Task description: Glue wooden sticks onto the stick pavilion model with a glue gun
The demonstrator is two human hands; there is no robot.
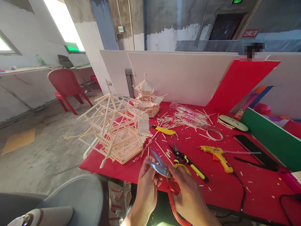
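My right hand (188, 196) grips the red handles of a pair of scissors (162, 168), whose silver blades point up and to the left. My left hand (147, 185) is closed at the blades, fingers pinched near a thin wooden stick that I can barely make out. Both hands are over the near edge of the red table (235, 188). A large wooden stick model (117, 128) lies tilted at the table's left end. A smaller stick pavilion (147, 97) stands behind it.
On the table lie yellow-handled snips (188, 160), a yellow glue gun (218, 157) with its black cord, a yellow utility knife (164, 130), a bag of sticks (188, 114), a wire ring (214, 134) and a black phone (256, 152). White and red boards stand behind. A red chair (67, 86) stands at left.
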